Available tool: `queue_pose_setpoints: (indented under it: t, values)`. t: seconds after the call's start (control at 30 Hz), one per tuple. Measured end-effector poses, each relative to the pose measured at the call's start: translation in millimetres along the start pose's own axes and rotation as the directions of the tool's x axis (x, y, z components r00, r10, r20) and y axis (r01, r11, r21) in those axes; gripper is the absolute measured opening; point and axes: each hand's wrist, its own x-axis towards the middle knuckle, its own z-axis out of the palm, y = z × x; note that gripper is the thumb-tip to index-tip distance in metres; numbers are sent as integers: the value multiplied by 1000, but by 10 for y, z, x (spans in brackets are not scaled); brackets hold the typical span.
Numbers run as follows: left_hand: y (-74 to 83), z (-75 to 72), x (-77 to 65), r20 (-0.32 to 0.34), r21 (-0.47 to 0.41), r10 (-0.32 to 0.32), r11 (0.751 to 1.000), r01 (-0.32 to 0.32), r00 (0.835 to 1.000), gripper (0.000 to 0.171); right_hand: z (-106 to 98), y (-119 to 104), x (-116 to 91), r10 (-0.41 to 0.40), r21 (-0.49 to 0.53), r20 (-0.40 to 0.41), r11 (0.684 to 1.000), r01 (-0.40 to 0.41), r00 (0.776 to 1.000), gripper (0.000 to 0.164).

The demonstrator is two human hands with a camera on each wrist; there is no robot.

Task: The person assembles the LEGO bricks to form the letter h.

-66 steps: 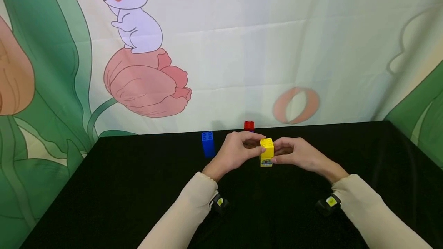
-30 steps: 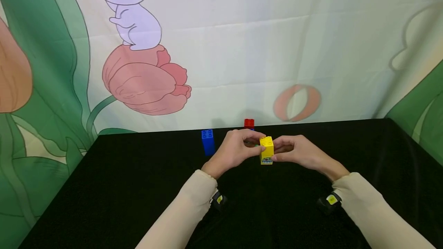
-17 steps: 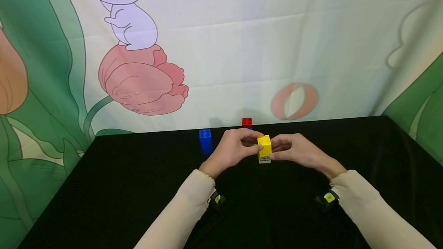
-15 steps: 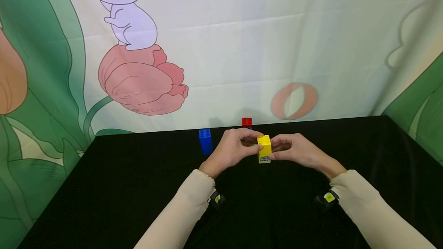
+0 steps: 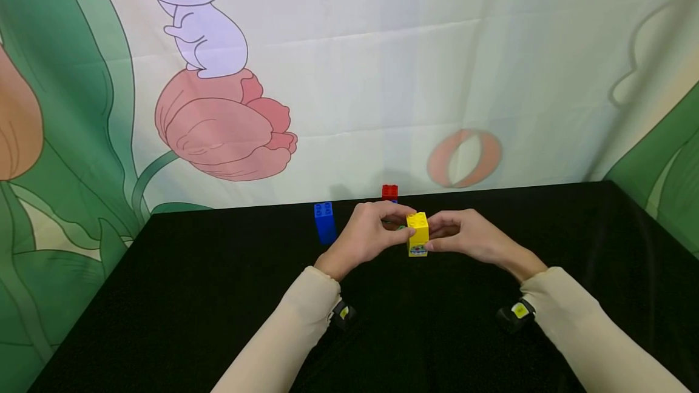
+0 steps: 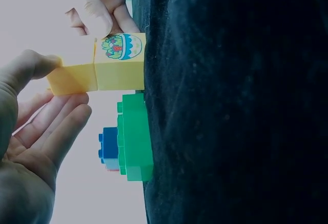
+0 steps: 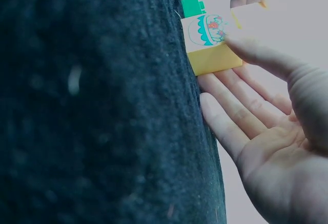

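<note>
Two yellow building blocks stand one above the other on the black cloth. The upper yellow block is plain and studded on top; my left hand pinches it between thumb and fingers. The lower yellow block has a printed bowl picture on its face. My right hand pinches this lower one, thumb on the printed face and fingers on its far side, as the right wrist view shows. A thin seam divides the two blocks in the left wrist view.
A tall blue block stands left of my left hand. Behind that hand, a red block sits at the back, partly hidden. A green block with a blue block on it shows in the left wrist view. A printed curtain hangs behind the table.
The head view has shifted a little. Both hands keep their grips on the yellow blocks, which look stacked as before.
</note>
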Motion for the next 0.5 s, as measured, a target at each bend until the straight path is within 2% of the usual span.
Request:
queue_pose_setpoints:
  t: [0.5]
  values:
    - [18, 18, 1, 5, 9, -10, 1000, 10, 1000, 30, -5, -1, -3, -13, 7, 9, 1000, 13, 1000, 42]
